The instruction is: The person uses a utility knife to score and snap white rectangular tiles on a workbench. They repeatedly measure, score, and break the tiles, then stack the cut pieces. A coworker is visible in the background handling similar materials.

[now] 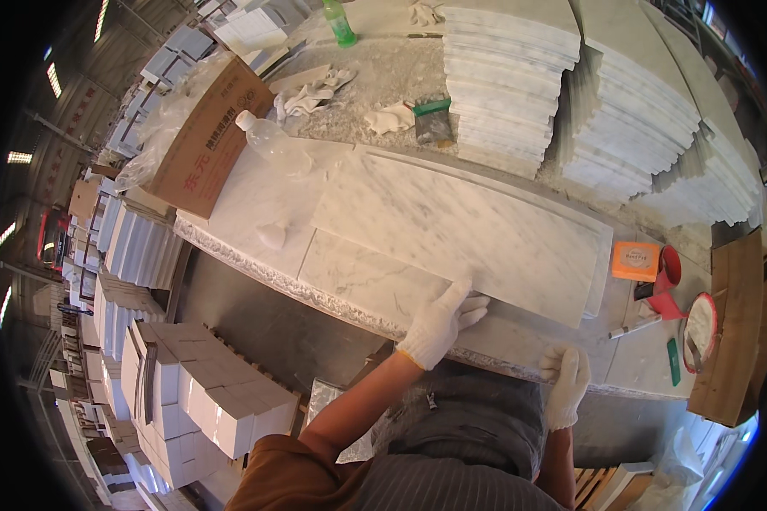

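My left hand (441,325), in a white knit glove, lies at the near long edge of a grey-veined white marble slab (473,230). Its fingers are stretched apart and reach the slab's edge. Under and left of that hand is a smaller marble piece (362,271). My right hand (567,387), gloved alike, is at the bench's front edge, right of the left hand. Its fingers are bent and close together; what they hold, if anything, is hidden. The large slab lies flat on the pale bench top (618,351).
At right are an orange box (636,261), a red cup (669,266), a marker (635,327), a green-handled tool (673,362) and a tub of white paste (700,328). A carton (213,140) and plastic bottle (268,136) stand left. Stacked slabs (507,81) rise behind.
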Demonstrator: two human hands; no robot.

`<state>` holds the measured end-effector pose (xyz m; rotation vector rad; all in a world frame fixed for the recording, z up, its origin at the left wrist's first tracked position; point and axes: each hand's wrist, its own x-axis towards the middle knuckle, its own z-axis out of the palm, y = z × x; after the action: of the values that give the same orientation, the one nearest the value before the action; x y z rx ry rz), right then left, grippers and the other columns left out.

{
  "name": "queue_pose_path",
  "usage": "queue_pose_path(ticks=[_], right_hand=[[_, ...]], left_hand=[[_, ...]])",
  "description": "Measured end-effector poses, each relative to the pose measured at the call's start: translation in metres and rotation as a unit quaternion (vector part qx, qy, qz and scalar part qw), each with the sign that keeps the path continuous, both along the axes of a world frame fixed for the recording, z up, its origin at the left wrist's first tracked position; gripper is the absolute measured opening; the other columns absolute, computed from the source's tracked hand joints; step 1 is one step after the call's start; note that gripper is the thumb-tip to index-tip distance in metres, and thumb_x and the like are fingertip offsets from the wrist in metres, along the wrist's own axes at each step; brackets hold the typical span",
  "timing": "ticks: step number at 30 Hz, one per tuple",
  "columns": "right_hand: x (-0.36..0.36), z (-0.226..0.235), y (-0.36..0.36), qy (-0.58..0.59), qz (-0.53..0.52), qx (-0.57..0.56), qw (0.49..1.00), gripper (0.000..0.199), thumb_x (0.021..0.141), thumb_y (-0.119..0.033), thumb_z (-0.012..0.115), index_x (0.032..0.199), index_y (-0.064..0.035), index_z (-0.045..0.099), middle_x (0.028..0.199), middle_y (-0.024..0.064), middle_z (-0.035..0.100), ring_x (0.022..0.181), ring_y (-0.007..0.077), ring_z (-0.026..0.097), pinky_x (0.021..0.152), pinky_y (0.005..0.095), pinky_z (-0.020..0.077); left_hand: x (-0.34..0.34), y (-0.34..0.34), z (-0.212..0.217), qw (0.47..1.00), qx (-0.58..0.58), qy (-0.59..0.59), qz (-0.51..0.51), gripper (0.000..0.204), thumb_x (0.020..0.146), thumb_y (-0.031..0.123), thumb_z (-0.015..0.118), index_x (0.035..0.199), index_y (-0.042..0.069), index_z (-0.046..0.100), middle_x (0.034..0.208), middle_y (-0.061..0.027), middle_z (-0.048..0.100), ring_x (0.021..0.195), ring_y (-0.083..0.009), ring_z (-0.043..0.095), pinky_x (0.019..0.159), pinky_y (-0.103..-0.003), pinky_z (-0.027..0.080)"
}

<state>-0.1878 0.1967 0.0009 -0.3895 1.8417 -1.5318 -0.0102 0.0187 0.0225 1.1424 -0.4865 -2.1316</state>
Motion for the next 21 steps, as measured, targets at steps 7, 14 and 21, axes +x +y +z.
queue_pose_path(ticks=[7,14,21], right_hand=[[-0.002,-0.002,-0.002,-0.006,0.023,0.005,1.0,0.027,0.105,-0.021,0.049,0.106,0.0015,0.065,0.091,0.0088,0.071,0.071,0.0131,0.066,0.06,0.025,0.0502],[-0.002,0.004,-0.004,0.011,0.038,0.002,0.999,0.026,0.104,-0.02,0.05,0.106,0.0017,0.066,0.09,0.007,0.07,0.071,0.0119,0.064,0.06,0.0248,0.0501],[-0.008,0.001,-0.004,-0.023,0.047,-0.026,0.998,0.029,0.104,-0.025,0.054,0.109,-0.0004,0.067,0.086,0.0043,0.067,0.07,0.01,0.062,0.06,0.0231,0.0488]], left_hand=[[-0.002,-0.02,-0.005,0.998,0.02,-0.058,-0.013,0.044,0.097,0.04,0.066,0.123,0.005,0.058,0.109,-0.014,0.066,0.094,-0.0259,0.066,0.079,-0.039,0.057],[0.0,-0.026,-0.006,0.987,-0.041,-0.141,-0.067,0.048,0.094,0.048,0.067,0.109,0.002,0.064,0.086,-0.0147,0.069,0.069,-0.0282,0.069,0.064,-0.039,0.058],[-0.003,-0.026,-0.004,0.991,-0.062,-0.108,-0.049,0.043,0.094,0.045,0.069,0.098,0.002,0.066,0.079,-0.0144,0.07,0.063,-0.0249,0.07,0.055,-0.035,0.057]])
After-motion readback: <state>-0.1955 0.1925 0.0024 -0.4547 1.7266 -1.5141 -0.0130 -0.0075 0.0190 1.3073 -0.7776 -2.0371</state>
